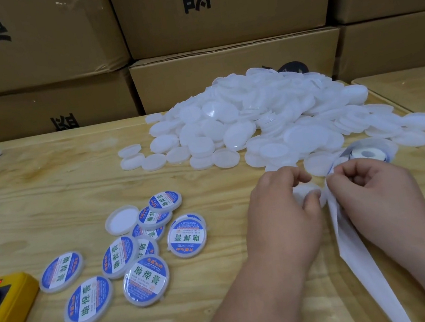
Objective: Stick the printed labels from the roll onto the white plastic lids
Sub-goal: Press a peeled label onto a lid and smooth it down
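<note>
**Bare lid held beside the label strip**

The left hand (282,205) curls its fingers round a round white plastic lid (307,194). Just right, the right hand (372,191) pinches the smooth white backing strip (359,254) trailing from the label roll (369,153). Far behind lies a heap of blank lids (268,115); near left, labelled lids (137,253) overlap on the grainy wooden tabletop (56,185). Cardboard boxes (222,3) stand stacked beyond.

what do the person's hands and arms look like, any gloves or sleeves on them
Both hands are bare: no gloves on the left hand or the right hand. No rings, watch or wristband show on either. The forearms are bare too, with no sleeve in view up to the bottom edge of the picture. Fingernails look short and unpainted where they show.
</note>
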`<state>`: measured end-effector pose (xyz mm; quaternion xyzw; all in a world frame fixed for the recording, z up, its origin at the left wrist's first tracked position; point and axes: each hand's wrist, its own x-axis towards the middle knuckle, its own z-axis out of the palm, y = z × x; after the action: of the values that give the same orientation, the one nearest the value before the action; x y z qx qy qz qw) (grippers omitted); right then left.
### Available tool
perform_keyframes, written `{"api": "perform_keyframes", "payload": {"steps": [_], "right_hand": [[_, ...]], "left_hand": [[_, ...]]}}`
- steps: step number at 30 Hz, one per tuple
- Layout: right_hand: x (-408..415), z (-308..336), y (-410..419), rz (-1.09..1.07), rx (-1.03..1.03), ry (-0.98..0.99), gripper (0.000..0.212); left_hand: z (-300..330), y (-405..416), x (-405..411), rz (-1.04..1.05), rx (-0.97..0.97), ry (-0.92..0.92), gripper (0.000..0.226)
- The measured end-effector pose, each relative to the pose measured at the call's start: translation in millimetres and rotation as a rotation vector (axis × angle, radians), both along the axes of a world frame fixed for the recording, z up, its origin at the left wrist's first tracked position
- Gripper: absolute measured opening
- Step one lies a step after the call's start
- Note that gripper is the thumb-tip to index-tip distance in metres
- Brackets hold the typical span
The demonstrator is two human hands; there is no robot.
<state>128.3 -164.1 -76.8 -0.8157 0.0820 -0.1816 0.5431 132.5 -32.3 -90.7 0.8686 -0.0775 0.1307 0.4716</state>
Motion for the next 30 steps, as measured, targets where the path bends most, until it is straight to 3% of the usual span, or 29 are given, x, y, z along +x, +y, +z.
{"api": "perform_keyframes", "payload": {"steps": [6, 10, 18, 22, 25, 30], "right_hand": [[0.9, -1.0, 0.3, -0.005, -0.018, -0.010, 0.014], [0.9, -1.2, 0.3, -0.003, -0.007, -0.005, 0.014], [-0.2, -0.4, -0.2, 0.009, -0.021, -0.004, 0.014], [0.6, -0.7, -0.5, 0.014, -0.013, -0.009, 0.014], [0.6, -1.0, -0.7, 0.015, 0.002, -0.013, 0.014], [-0.4, -0.5, 0.3, 0.018, -0.004, -0.010, 0.014]], "left_hand": [[1.2, -2.2, -5.6, 0.022, 0.291, 0.010, 0.044], [1.0, -1.4, -7.6, 0.059, 0.366, 0.079, 0.058], [-1.6, -1.4, -4.4, 0.058, 0.321, 0.073, 0.052], [-0.7, -1.4, -6.0, 0.183, 0.374, 0.061, 0.063], [-1.9, 1.9, -5.3, 0.138, 0.395, 0.147, 0.059], [-1.8, 2.5, -3.3, 0.105, 0.341, 0.112, 0.069]]}}
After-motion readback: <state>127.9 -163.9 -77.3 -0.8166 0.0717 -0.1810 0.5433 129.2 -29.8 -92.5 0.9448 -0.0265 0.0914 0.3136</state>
